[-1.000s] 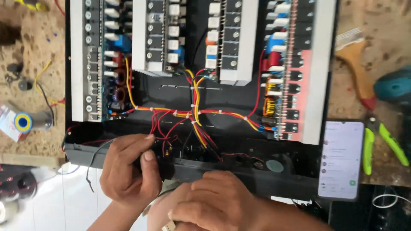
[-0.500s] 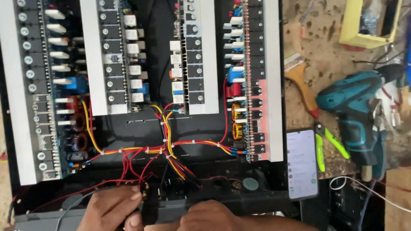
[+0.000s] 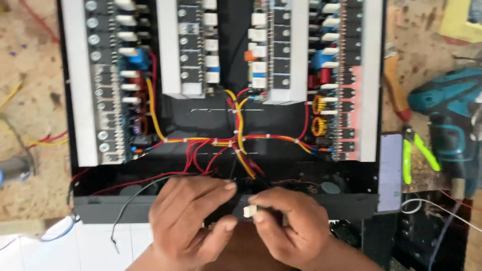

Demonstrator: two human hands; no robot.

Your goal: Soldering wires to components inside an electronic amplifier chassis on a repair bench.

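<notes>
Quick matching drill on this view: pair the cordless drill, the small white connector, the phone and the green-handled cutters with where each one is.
1. cordless drill
2. small white connector
3. phone
4. green-handled cutters

A. pinched in the right hand's fingers
B. far right on the bench
C. against the chassis's right edge
D. between phone and drill

Pairs: 1-B, 2-A, 3-C, 4-D

Teal cordless drill (image 3: 449, 118), green-handled pliers (image 3: 419, 153), phone (image 3: 390, 173).

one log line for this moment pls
left hand: on chassis front edge | right hand: pinching small white connector | red-yellow wires behind | drill right
</notes>
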